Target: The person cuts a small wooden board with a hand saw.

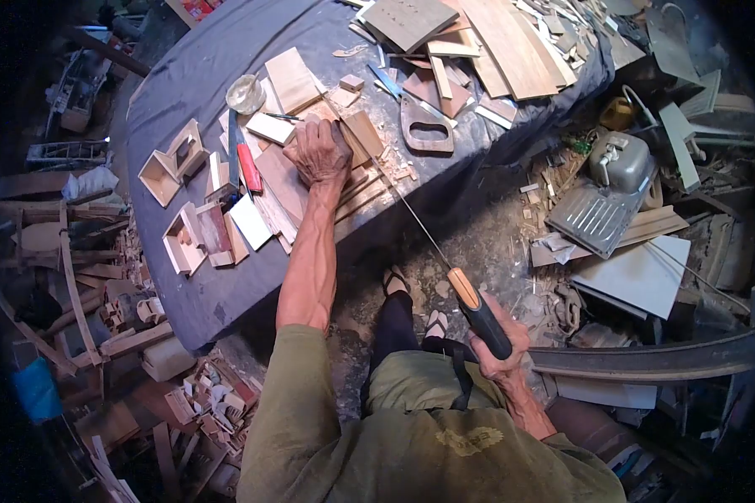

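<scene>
My right hand (503, 339) is wrapped around the black and orange handle of a handsaw (476, 312). The saw's thin blade, seen nearly edge-on, runs up and left over the table's edge to a piece of wood (361, 137). On that wood, beside the blade, my left hand (319, 152) presses down with curled fingers; its fingertips are partly hidden. Left of this hand lie a pale wood block (272, 128), a pencil (283, 116) and a red-handled tool (249, 166). More boards and strips lie under and around the hand.
Small wooden boxes (161, 178) and a glass jar (246, 94) stand on the cloth-covered table (176, 285). Another handsaw (427, 134) lies near its edge, by stacked boards (512, 50). A metal sink (596, 205) and wood scraps (214, 398) crowd the floor.
</scene>
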A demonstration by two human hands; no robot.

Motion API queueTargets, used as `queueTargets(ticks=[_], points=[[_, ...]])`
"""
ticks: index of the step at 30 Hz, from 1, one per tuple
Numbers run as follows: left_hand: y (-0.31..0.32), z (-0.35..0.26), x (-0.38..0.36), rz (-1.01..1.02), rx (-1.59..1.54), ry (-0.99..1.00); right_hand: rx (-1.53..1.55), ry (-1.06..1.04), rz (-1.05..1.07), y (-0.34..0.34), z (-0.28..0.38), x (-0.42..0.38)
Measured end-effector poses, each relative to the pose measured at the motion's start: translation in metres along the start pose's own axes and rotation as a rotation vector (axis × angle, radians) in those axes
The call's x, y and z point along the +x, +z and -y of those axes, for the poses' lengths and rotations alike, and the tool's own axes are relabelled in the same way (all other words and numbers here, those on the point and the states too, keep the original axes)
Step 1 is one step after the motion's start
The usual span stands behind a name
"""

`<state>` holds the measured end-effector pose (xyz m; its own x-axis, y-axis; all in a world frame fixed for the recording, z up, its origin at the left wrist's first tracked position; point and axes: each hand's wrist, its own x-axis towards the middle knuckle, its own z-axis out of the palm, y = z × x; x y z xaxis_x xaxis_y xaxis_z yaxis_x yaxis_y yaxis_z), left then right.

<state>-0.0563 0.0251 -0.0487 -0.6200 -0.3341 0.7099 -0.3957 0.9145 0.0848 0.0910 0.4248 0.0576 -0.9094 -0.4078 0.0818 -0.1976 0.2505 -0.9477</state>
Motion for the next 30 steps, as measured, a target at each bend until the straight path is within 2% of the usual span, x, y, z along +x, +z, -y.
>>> queueTargets(ticks=[10,16,19,21,25,28,30], points=[[0.003,0.005,0.0,0.043,-0.011,-0.014,-0.016,0.012,-0.012,0.007,-0.004,0.005],[-0.001,0.002,0.007,0.144,-0.04,-0.121,-0.003,-0.053,-0.025,0.02,-0.008,0.014],[0.004,0.004,0.005,0.086,-0.045,-0.085,0.014,-0.035,-0.027,0.024,0.0,0.022],[0.011,0.008,0.003,0.108,-0.038,-0.13,-0.004,-0.013,-0.021,0.023,0.007,0.028],[-0.007,0.002,0.011,0.295,-0.046,-0.098,0.007,-0.008,-0.024,0.019,-0.003,0.02],[-0.002,0.005,0.009,0.248,-0.078,-0.066,0.033,0.09,0.029,0.014,0.007,0.02],[0.008,0.004,0.008,0.166,-0.116,-0.125,-0.02,0.024,0.001,0.019,0.01,0.028]])
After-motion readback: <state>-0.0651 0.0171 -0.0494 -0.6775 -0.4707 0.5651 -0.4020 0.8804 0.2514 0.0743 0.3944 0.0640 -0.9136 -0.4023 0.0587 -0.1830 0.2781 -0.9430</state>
